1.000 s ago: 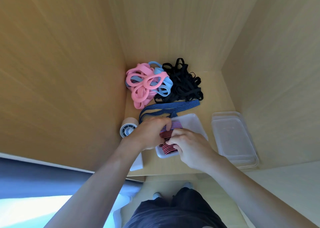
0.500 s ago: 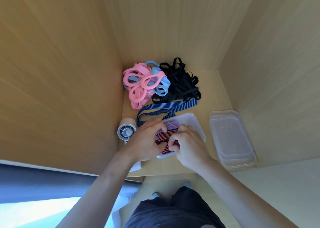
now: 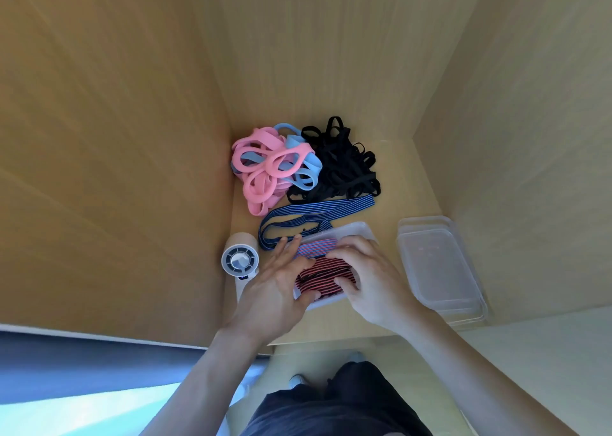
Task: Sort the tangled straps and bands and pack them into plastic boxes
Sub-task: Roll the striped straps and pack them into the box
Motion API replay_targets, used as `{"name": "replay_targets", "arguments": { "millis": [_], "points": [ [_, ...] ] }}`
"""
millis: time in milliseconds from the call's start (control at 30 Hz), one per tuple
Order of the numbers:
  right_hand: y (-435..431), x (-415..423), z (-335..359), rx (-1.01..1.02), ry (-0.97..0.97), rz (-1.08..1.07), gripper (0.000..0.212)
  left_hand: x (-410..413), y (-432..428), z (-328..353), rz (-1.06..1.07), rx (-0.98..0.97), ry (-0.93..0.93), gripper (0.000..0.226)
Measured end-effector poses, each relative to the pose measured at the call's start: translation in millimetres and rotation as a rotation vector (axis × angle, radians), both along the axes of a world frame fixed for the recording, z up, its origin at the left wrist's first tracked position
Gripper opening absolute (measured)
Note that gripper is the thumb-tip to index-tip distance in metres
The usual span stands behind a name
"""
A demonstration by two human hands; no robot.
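A clear plastic box (image 3: 351, 230) stands on the wooden shelf and holds a red-and-black striped strap (image 3: 323, 275), folded up. My left hand (image 3: 276, 285) lies at the box's left side with fingers stretched out, touching the strap. My right hand (image 3: 369, 278) presses down on the strap from the right, fingers curled over it. A blue striped strap (image 3: 304, 218) lies just behind the box. Farther back sit a tangle of pink bands (image 3: 261, 170), light blue bands (image 3: 303, 165) and black straps (image 3: 342, 165).
Stacked clear plastic boxes (image 3: 440, 266) stand to the right of the first box. A small white fan (image 3: 239, 259) stands at the left by the side wall. Wooden walls close in the shelf on the left, back and right.
My left hand's fingers have straightened and slid to the box's left edge. My right hand has moved farther over the folded red-and-black strap.
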State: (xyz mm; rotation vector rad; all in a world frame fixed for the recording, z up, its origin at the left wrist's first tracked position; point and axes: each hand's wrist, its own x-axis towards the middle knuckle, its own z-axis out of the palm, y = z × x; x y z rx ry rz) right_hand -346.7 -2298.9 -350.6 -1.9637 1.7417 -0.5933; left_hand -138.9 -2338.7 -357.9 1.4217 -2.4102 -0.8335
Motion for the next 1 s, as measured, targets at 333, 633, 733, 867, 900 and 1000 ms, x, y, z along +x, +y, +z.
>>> {"name": "replay_targets", "arguments": {
  "millis": [333, 633, 733, 867, 900, 1000],
  "points": [
    [-29, -11, 19, 0.151, 0.015, 0.065, 0.008, 2, -2, 3, -0.040, 0.001, -0.062, 0.076],
    [-142, -17, 18, 0.190, 0.028, 0.133, 0.016, -3, 1, 8, -0.056, -0.045, -0.164, 0.073],
    [-169, 5, 12, 0.302, 0.254, 0.304, 0.027, -6, 1, 12, -0.042, -0.051, -0.168, 0.074],
    [-183, 32, 2, 0.266, 0.567, 0.454, 0.027, -4, 7, 19, 0.011, -0.036, -0.115, 0.074],
    [-184, 36, 0, 0.263, 0.608, 0.482, 0.032, -2, 9, 20, 0.032, -0.038, -0.104, 0.074],
    [-185, 44, -6, 0.271, 0.675, 0.541, 0.034, 6, 18, 25, 0.103, -0.032, -0.071, 0.070]
  ]
}}
